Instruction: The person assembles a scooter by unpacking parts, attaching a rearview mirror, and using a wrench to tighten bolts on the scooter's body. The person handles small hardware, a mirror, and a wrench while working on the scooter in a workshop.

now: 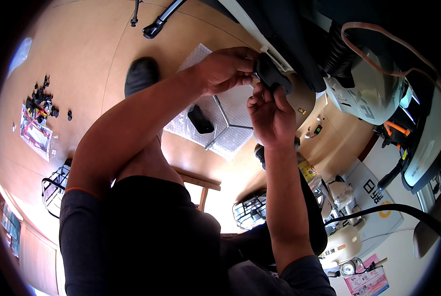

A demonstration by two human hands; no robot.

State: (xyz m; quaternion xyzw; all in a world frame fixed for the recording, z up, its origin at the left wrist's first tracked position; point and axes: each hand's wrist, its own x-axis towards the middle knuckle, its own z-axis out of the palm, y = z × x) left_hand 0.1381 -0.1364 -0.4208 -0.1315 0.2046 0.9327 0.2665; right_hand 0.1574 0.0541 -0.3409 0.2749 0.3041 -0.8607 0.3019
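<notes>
A black moulded plastic part (272, 75) is between my two hands, against the pale edge of a scooter's body (278, 60). My left hand (224, 70) pinches its left edge with bent fingers. From below, my right hand (274, 116) grips its lower end, palm turned up and fingers curled. The side of the part toward the scooter is hidden. Below my left hand, a similar black part (200, 120) lies on a sheet of bubble wrap (231, 142). Beside it rests a three-armed metal wrench (226, 123), partly covered by the bubble wrap's glare.
Loose small black parts (43, 101) and a printed sheet (35, 133) lie on the floor at the left. My shoe (142, 77) is left of the bubble wrap. Black wire baskets (252, 211) stand behind me. Scooter panels (371, 96) and a cable (386, 209) fill the right side.
</notes>
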